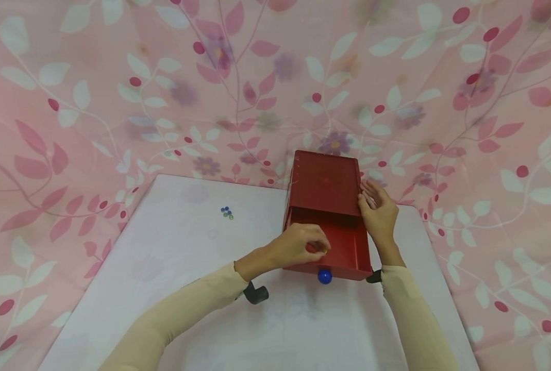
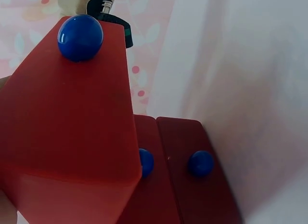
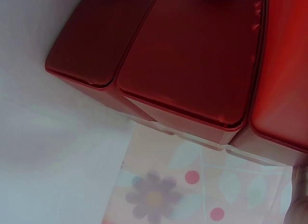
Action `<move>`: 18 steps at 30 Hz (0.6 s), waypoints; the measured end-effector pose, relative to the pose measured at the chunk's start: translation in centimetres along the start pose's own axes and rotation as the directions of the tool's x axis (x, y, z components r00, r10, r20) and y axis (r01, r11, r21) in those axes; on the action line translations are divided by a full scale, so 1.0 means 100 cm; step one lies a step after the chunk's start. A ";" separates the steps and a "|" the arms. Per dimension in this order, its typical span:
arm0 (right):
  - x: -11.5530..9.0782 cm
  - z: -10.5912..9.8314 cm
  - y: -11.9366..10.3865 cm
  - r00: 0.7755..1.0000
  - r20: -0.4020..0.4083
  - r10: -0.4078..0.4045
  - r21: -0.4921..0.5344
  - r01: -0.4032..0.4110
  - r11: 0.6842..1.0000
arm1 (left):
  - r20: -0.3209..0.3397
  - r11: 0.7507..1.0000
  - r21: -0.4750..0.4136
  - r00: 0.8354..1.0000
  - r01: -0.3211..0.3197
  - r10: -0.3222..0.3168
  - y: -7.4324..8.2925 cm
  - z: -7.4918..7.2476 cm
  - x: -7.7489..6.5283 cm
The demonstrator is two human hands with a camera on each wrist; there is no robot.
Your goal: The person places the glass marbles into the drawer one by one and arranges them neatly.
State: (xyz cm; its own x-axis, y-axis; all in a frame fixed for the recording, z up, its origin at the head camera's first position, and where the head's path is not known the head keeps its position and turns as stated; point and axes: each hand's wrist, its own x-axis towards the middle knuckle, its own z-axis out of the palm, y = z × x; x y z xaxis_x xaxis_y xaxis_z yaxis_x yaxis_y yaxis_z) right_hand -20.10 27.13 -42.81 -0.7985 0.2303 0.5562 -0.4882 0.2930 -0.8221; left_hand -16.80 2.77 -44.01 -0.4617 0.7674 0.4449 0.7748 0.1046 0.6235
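Note:
A red drawer cabinet (image 1: 326, 180) stands on the table with its top drawer (image 1: 349, 247) pulled out, a blue knob (image 1: 324, 276) on the drawer front. Over the open drawer is my left hand (image 1: 298, 245), its thumb and fingers pinched together. A tiny yellowish glint, seemingly a marble (image 1: 325, 251), shows at the fingertips, mostly hidden. My right hand (image 1: 379, 211) rests on the cabinet's right side with its fingers extended. In the left wrist view the drawer front (image 2: 72, 113) juts above two closed drawers with blue knobs (image 2: 201, 163).
Several small blue and greenish marbles (image 1: 227, 213) lie together on the white table (image 1: 187, 247), left of the cabinet. Behind the table hangs pink leaf-patterned cloth (image 1: 256, 103). Black pieces of wrist gear (image 1: 256, 293) show beneath the left wrist.

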 end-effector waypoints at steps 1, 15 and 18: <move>0.000 0.000 0.000 1.000 0.001 -0.001 0.001 0.001 1.000 | 0.016 1.000 0.014 1.000 0.012 -0.012 0.001 0.000 0.000; -0.003 -0.001 -0.001 1.000 0.005 -0.008 0.014 0.008 1.000 | 0.179 0.989 0.086 0.975 0.117 -0.131 0.006 -0.003 0.004; -0.003 -0.001 -0.002 1.000 0.008 -0.016 0.010 0.016 1.000 | 0.179 0.989 0.089 0.975 0.118 -0.132 0.005 -0.002 0.004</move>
State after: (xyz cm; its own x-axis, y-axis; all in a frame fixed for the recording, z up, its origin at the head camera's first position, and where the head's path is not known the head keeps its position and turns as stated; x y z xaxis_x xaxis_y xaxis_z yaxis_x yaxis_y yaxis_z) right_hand -19.75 27.13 -42.80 -0.7934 0.2186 0.5680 -0.5040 0.2874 -0.8145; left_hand -16.64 3.00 -43.41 -0.4754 0.8474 0.2366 0.7503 0.2501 0.6120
